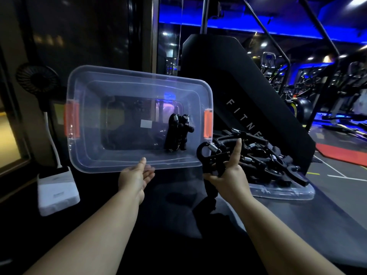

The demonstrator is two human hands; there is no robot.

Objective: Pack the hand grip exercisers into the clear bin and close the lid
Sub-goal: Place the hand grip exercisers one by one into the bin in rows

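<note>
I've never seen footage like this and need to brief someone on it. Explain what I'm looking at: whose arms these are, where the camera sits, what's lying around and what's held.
There is no machine here. One wide camera worn on a person's head looks forward and down, so both bare arms reach in from the bottom edge. The setting looks like a dim gym with blue lighting.

The left hand is open, its fingers at the near rim of the clear bin, which has orange latches at each end. A few black grippers already lie inside, near the right end.

The right hand holds one gripper, black with a steel spring.

To the right, a pile of more grippers rests on the clear lid, which lies flat. A white fan stands at left.
</note>
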